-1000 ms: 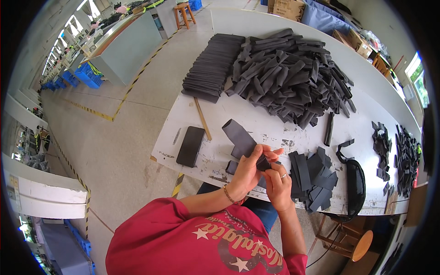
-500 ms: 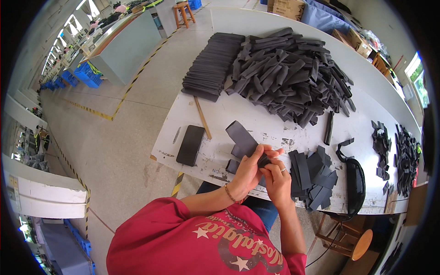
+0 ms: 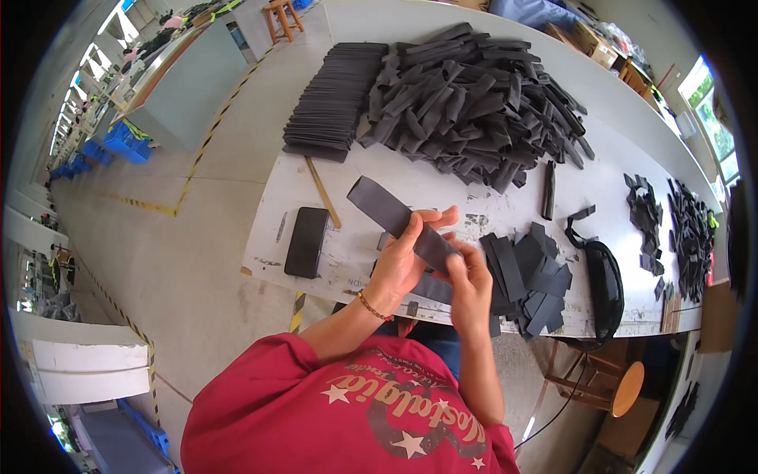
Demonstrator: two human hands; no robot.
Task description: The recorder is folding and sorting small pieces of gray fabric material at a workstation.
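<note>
Both hands hold one dark grey fabric sleeve (image 3: 382, 208), slanting from upper left to lower right, its upper-left end looking open like a flattened tube. My left hand (image 3: 401, 265) is closed round its middle, thumb on top and fingertips showing beyond it. At the lower-right end, my right hand (image 3: 471, 288) pinches the sleeve between thumb and fingers. Beneath the hands, another dark strip (image 3: 433, 287) lies near the table edge, partly hidden. Just right of my right hand is a loose heap of flat dark strips (image 3: 533, 272).
A big tangled pile of dark sleeves (image 3: 474, 103) covers the table's far side, beside a neat row of them (image 3: 332, 99). Left are a black rectangular case (image 3: 306, 242) and a wooden stick (image 3: 322, 192). Rightward lie a black mesh-like item (image 3: 604, 288) and more dark scraps (image 3: 691, 237). A stool (image 3: 626, 389) stands below.
The view has shifted slightly. The sleeve, bunched between my fingers before, now lies stretched flatter between both hands, and my right hand has moved along to its lower-right end.
</note>
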